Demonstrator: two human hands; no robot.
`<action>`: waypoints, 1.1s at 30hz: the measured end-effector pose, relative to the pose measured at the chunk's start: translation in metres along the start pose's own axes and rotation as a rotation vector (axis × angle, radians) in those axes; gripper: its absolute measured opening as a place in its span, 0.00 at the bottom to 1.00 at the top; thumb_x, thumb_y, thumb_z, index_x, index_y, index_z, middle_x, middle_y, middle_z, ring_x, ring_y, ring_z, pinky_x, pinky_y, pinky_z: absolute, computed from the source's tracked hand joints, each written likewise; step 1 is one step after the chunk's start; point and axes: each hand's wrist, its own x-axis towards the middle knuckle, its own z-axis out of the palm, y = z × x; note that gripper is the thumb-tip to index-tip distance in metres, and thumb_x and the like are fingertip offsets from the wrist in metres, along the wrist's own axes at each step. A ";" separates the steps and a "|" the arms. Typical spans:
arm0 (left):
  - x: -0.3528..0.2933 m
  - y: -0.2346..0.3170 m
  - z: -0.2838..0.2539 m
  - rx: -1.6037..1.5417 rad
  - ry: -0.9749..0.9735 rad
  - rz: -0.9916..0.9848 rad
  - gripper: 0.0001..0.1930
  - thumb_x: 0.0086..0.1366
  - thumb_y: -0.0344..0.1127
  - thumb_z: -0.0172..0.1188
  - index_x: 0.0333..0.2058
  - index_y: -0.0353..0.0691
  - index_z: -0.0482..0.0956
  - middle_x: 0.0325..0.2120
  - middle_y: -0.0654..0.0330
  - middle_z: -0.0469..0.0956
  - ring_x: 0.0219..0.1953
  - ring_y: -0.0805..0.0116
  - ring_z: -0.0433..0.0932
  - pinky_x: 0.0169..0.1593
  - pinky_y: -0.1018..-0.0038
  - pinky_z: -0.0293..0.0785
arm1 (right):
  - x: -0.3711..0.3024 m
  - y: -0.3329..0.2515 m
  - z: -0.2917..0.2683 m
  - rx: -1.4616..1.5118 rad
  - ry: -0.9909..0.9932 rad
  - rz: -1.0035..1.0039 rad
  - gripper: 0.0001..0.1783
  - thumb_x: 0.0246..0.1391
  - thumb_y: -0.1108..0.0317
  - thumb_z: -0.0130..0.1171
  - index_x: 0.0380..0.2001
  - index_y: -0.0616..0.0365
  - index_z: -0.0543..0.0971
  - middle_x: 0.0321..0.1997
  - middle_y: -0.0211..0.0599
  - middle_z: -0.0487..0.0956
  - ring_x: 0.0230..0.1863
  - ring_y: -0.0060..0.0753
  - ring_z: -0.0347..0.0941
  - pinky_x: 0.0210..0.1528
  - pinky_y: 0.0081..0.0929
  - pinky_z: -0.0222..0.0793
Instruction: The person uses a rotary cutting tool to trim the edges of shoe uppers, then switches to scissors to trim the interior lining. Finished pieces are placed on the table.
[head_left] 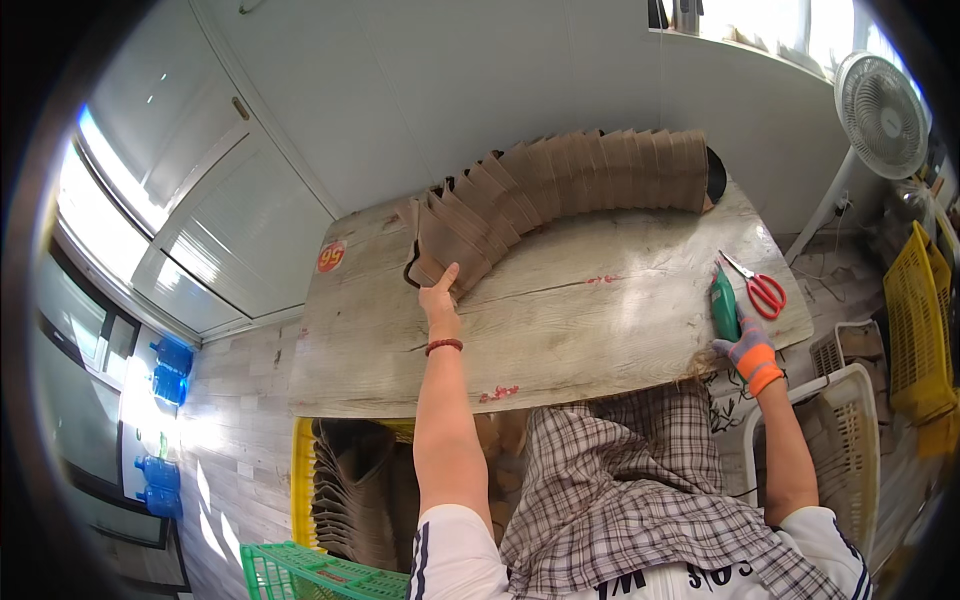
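Cloth in a grey-and-white check (620, 480) fills the lower centre of the frame, draped over the person's lap and reaching up to the near table edge. At lower left a yellow crate (300, 480) holds upright brown cardboard pieces, with a green crate (300, 575) just below it. At lower right a white basket (860, 450) stands beside the right arm.

The wooden table (560, 330) spans the middle of the frame; its broad centre is bare, giving open room between the two hands. The right hand (748, 352), in an orange and grey glove, sits at the table's near right edge with its fingers closed around the lower end of a green tool (723, 305) that lies on the tabletop. Red-handled scissors (760, 288) lie just beside the tool, near the right edge.

The left hand (438, 292), bare with a red-brown bracelet on the wrist, reaches across with fingers extended, fingertips touching the near end of a long row of brown cardboard pieces (560, 190), grasping nothing. That row arcs along the far edge of the table from centre left to upper right.

Beyond the table, a white fan (880, 115) stands at the upper right, and yellow crates (915, 320) are stacked at the right edge.
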 end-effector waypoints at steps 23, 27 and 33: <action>-0.072 0.124 -0.171 -0.444 -0.267 0.075 0.22 0.63 0.32 0.62 0.55 0.31 0.70 0.53 0.50 0.74 0.53 0.54 0.74 0.58 0.57 0.71 | 0.032 0.042 -0.041 0.799 -0.290 0.487 0.23 0.49 0.67 0.67 0.47 0.64 0.73 0.26 0.36 0.77 0.24 0.31 0.74 0.27 0.33 0.74; -0.114 0.168 -0.183 -0.660 -0.279 -0.051 0.21 0.68 0.37 0.56 0.55 0.31 0.69 0.54 0.47 0.73 0.55 0.50 0.73 0.58 0.52 0.71 | 0.028 0.082 -0.015 1.022 -0.139 0.387 0.20 0.53 0.62 0.64 0.45 0.63 0.74 0.25 0.34 0.77 0.21 0.27 0.72 0.25 0.29 0.70; -0.168 0.165 -0.152 -0.737 -0.471 -0.221 0.22 0.71 0.41 0.50 0.57 0.31 0.68 0.55 0.45 0.72 0.56 0.49 0.72 0.59 0.51 0.70 | -0.073 -0.022 -0.065 0.589 -0.125 0.104 0.26 0.51 0.53 0.67 0.44 0.65 0.77 0.28 0.33 0.81 0.25 0.24 0.75 0.28 0.26 0.71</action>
